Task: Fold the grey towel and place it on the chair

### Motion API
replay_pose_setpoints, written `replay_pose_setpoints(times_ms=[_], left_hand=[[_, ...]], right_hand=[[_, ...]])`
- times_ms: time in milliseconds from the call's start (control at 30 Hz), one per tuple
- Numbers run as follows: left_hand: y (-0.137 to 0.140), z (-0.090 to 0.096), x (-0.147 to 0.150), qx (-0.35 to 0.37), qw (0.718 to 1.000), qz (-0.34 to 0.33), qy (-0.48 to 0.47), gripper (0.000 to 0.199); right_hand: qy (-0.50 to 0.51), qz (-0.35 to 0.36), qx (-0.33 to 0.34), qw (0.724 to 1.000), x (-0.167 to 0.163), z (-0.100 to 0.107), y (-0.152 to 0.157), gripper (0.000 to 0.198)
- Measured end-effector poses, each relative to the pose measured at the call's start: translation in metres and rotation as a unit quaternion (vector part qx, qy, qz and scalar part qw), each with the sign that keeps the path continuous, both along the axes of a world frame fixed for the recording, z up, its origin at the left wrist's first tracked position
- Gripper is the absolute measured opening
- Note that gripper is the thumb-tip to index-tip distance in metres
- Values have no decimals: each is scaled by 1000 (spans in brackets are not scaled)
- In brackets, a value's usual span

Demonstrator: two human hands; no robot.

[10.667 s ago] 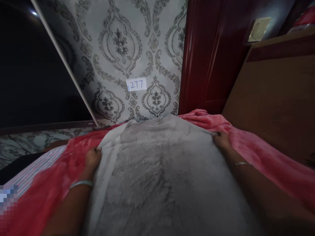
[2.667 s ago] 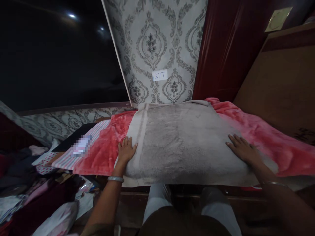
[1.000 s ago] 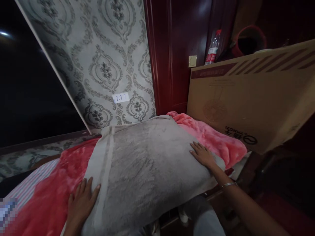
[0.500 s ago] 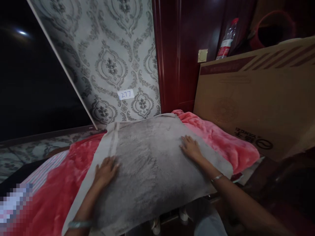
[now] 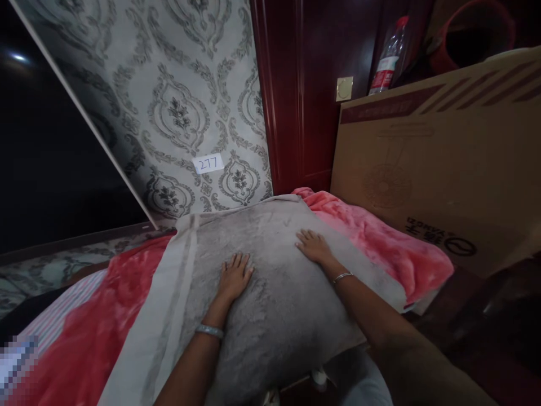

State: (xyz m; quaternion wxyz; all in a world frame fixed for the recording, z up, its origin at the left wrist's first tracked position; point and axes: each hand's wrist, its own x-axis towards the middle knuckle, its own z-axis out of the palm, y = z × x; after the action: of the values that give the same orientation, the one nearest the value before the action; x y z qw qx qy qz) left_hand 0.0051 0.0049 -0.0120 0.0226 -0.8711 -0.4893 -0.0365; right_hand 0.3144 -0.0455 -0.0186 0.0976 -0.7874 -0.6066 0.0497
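A grey, short-pile cloth (image 5: 270,304), like a towel with a pale banded left border, lies spread out before me. My left hand (image 5: 235,277) rests palm down on its middle, fingers spread. Further right, my right hand (image 5: 313,246) also lies flat on the cloth with its fingers apart. Neither hand grips anything. Beneath the cloth, a pink-red plush blanket (image 5: 380,242) shows on the right and again on the left. The cloth's near edge hangs over the front, and slight wrinkles run across its middle.
A large cardboard box (image 5: 439,169) stands at the right, with a red-capped plastic bottle (image 5: 386,62) behind its top edge. A dark red door (image 5: 313,101) and patterned wallpaper (image 5: 177,113) carrying a "277" label (image 5: 208,163) rise behind. A black screen-like panel (image 5: 51,135) is at left.
My left hand has moved right, from the cloth's left border to its middle. My right hand has shifted slightly left. The view has turned a little.
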Motion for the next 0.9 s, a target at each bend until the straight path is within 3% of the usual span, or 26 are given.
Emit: replay_pose_setpoints(times_ms=[200,333,467,733,900], left_hand=[[-5,0,2,12,999,20,-24,58],[-9,2,-3,-20,999,7,-27,60],[-2,7,-29,-50,999,7,-12,61],[14,15,-124,-29,981,193,-8,61],[11,14,-151,1,949,314,-22,63]], right_hand=[[-44,-147,43,987,35,-12,-19,61],[-62,-147,79,984,37,-26,-21,61],[-46,-143,78,986,46,-38,-16,64],[-23,-132,73,988,52,-44,-15,69],[2,-126,95,987,55,-47,-15,71]])
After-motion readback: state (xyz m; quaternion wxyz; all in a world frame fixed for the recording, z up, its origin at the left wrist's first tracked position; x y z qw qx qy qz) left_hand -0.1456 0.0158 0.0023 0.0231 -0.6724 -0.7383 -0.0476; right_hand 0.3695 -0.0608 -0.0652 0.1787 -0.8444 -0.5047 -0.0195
